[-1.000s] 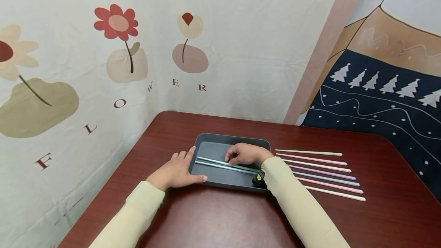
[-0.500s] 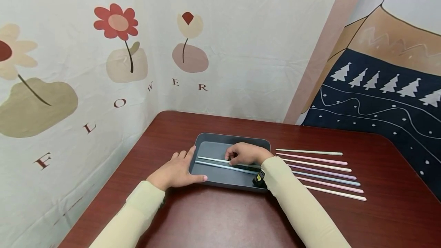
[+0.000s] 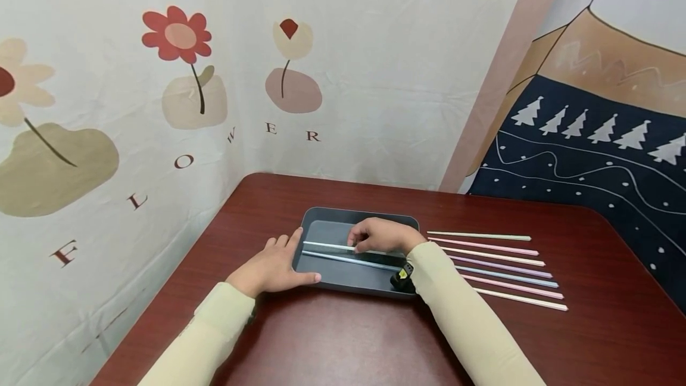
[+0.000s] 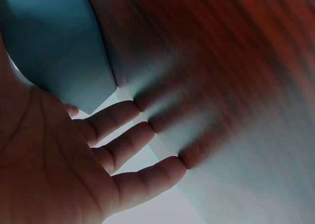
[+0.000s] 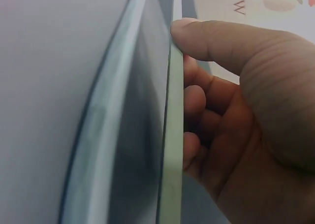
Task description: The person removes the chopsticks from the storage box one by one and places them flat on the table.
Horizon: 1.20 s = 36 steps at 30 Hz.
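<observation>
A grey tray (image 3: 354,213) lies on the table. My right hand (image 3: 384,236) reaches over it and pinches a pale green chopstick (image 5: 172,145) between thumb and fingertips. In the head view that green chopstick (image 3: 324,245) runs lengthwise over the tray, its right part hidden under the hand. Lower down in the tray lies a light blue chopstick (image 3: 343,260), roughly parallel to it. My left hand (image 3: 270,268) is spread at the tray's left end, thumb along the near side. The left wrist view shows its fingers (image 4: 133,113) stretched out beside the tray wall (image 4: 59,47).
Right of the tray, several chopsticks (image 3: 498,263) in pink, cream, purple, blue and green lie in a row, some partly behind the right sleeve (image 3: 461,302). The dark red table (image 3: 343,338) meets a printed cloth wall (image 3: 386,106) at the back.
The right hand has risen slightly with the green chopstick, widening the gap to the blue one; the green chopstick's left end has shifted a little left. The left hand stays at the tray.
</observation>
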Each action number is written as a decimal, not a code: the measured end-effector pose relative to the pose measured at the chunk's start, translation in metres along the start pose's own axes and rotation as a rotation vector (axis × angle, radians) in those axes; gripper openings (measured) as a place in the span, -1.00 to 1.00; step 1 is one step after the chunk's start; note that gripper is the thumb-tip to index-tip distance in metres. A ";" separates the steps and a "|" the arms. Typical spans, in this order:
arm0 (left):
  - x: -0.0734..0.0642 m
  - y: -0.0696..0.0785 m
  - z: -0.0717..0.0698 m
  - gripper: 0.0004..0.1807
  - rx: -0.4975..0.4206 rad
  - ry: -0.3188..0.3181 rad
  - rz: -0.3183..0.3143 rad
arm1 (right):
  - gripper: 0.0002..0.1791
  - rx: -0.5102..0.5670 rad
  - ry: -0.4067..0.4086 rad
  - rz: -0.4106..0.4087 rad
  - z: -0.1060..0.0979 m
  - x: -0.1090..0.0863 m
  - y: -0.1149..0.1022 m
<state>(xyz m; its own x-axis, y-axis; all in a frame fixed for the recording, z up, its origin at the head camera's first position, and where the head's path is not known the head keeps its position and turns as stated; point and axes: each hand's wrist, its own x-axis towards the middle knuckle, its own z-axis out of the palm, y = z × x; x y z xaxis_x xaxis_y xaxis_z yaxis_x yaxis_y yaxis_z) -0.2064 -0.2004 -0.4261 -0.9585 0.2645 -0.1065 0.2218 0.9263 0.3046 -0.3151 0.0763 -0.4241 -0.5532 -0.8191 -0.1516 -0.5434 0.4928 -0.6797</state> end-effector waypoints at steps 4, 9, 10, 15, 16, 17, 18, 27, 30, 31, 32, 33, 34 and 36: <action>0.000 0.000 0.000 0.39 -0.003 0.002 0.001 | -0.85 0.022 0.011 0.002 -0.006 -0.004 -0.006; 0.000 0.001 -0.001 0.39 -0.008 0.012 0.005 | -0.84 -0.005 0.027 -0.021 -0.016 -0.010 -0.014; 0.000 0.001 -0.001 0.39 -0.006 0.013 0.005 | -0.84 -0.010 0.030 -0.026 -0.018 -0.011 -0.016; 0.000 0.001 -0.001 0.39 0.004 0.014 0.013 | -0.83 -0.018 0.030 -0.047 -0.026 -0.020 -0.023; 0.000 0.001 -0.001 0.39 0.008 0.014 0.015 | -0.83 -0.016 0.031 -0.056 -0.028 -0.021 -0.024; 0.000 0.001 -0.001 0.39 0.008 0.014 0.016 | -0.83 -0.020 0.035 -0.063 -0.029 -0.022 -0.025; 0.000 0.001 0.000 0.39 0.010 0.014 0.016 | -0.83 -0.020 0.039 -0.069 -0.030 -0.023 -0.026; -0.001 0.000 0.000 0.38 0.005 0.014 0.020 | -0.84 -0.042 0.070 -0.052 -0.043 -0.041 -0.028; -0.001 0.000 0.000 0.38 0.002 0.019 0.025 | -0.81 -0.032 0.072 -0.039 -0.046 -0.050 -0.027; -0.001 0.000 0.000 0.37 0.002 0.019 0.025 | -0.80 -0.030 0.072 -0.033 -0.048 -0.053 -0.026; -0.001 0.000 0.000 0.38 0.002 0.018 0.025 | -0.79 -0.030 0.072 -0.029 -0.049 -0.057 -0.025; 0.000 0.000 0.000 0.38 0.000 0.017 0.024 | -0.78 -0.031 0.072 -0.025 -0.050 -0.060 -0.023; 0.000 -0.001 0.000 0.38 -0.002 0.016 0.023 | -0.78 -0.034 0.072 -0.020 -0.050 -0.064 -0.022; 0.000 -0.001 0.000 0.38 -0.002 0.011 0.021 | -0.77 -0.034 0.074 -0.004 -0.051 -0.072 -0.018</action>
<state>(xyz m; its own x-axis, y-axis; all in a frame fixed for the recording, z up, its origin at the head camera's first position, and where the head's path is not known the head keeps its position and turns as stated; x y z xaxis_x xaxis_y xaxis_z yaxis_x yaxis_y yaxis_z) -0.2064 -0.2011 -0.4260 -0.9555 0.2809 -0.0901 0.2414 0.9201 0.3084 -0.2977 0.1412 -0.3637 -0.5955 -0.7978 -0.0942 -0.5664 0.5001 -0.6551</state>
